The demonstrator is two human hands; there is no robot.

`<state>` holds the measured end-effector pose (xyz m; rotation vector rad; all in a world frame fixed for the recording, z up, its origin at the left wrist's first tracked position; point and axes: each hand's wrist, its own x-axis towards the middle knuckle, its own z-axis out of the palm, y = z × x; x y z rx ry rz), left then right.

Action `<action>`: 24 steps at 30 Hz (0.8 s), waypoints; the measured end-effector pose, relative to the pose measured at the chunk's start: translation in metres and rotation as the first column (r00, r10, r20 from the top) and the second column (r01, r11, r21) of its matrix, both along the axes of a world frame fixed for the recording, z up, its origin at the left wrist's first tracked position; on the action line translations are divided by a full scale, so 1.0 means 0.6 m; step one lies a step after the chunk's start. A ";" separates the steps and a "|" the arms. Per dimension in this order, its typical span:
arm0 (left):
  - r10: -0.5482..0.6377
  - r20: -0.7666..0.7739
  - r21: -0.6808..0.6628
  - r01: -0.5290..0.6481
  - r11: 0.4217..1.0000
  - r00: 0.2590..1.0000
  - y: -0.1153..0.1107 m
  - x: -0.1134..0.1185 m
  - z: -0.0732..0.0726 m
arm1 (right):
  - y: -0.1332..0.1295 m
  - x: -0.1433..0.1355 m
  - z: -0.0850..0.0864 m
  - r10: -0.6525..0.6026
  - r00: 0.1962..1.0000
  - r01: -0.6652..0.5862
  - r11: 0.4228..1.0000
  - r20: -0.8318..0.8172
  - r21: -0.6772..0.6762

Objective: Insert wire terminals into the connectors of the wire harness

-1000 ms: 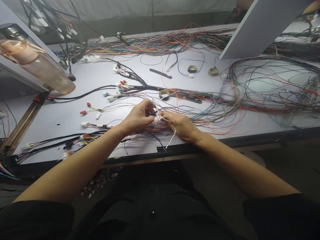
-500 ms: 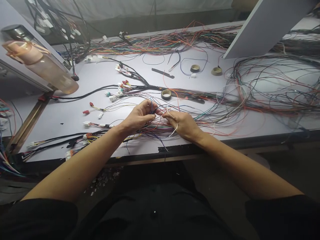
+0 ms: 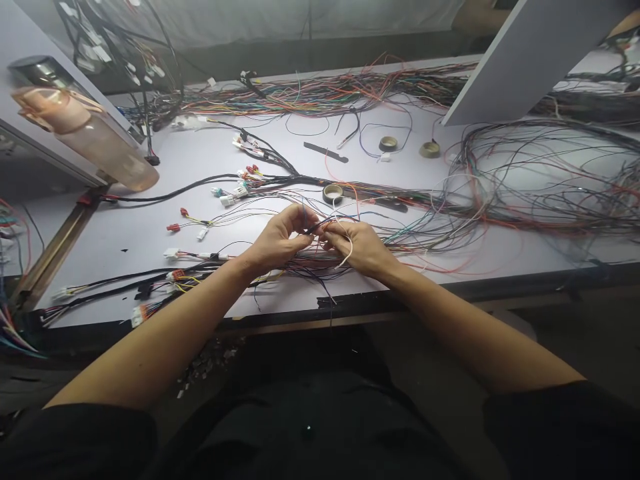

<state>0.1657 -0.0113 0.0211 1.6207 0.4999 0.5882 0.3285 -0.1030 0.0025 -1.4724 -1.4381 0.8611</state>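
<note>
in the centre of the frame, the left hand [image 3: 280, 239] and the right hand [image 3: 364, 248] are now working almost touching at the fingertips, while half a second ago a small gap was showing between them. the left thumb and fingers are standing narrow and are pinching some thin wires [image 3: 314, 229], dark blue or black in colour. the right fingertips are also closing narrowly on these wires, but i cannot tell exactly which strands each finger is holding. a white wire [image 3: 351, 248] is crossing over the right fingers, and its free end is now hanging higher than one second ago, when it was reaching nearly to the table edge. to my judgement, this change is meaning that the handling is becoming finer and is concentrating on one short part of the wires. under the hands, in the middle of the frame, more coloured wires are lying on the table [image 3: 125, 267]. just above the hands, a tape roll [image 3: 332, 201] is resting beside a black-wrapped harness [image 3: 300, 179], and both are keeping their places. at the left of the frame, red connectors [image 3: 173, 228] are lying apart from the left hand.
</note>
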 end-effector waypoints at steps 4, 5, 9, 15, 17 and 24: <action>0.035 -0.017 0.111 -0.033 0.993 0.999 0.000 -0.007 -0.008 | 0.020 -0.011 -0.001 -0.054 0.995 0.064 0.991 0.085 -0.118; 0.028 -0.010 0.101 -0.027 0.995 1.000 -0.002 -0.009 -0.008 | 0.023 -0.013 -0.001 -0.071 0.988 0.089 0.987 0.135 -0.135; -0.008 0.029 -0.052 0.010 0.999 1.000 -0.004 -0.018 -0.006 | 0.024 -0.020 -0.003 -0.164 0.966 0.195 0.970 0.200 -0.146; 0.121 0.047 -0.333 -0.099 0.938 0.992 0.014 -0.017 -0.006 | 0.020 -0.027 -0.008 -0.238 0.943 0.266 0.959 0.233 -0.095; 0.127 0.000 -0.343 -0.120 0.932 0.992 0.019 -0.014 -0.007 | 0.022 -0.027 -0.007 -0.231 0.938 0.261 0.961 0.258 -0.092; -0.169 -0.104 -0.444 0.106 0.890 0.980 0.048 -0.009 -0.009 | 0.023 -0.022 0.004 -0.155 0.923 0.192 0.979 0.354 -0.073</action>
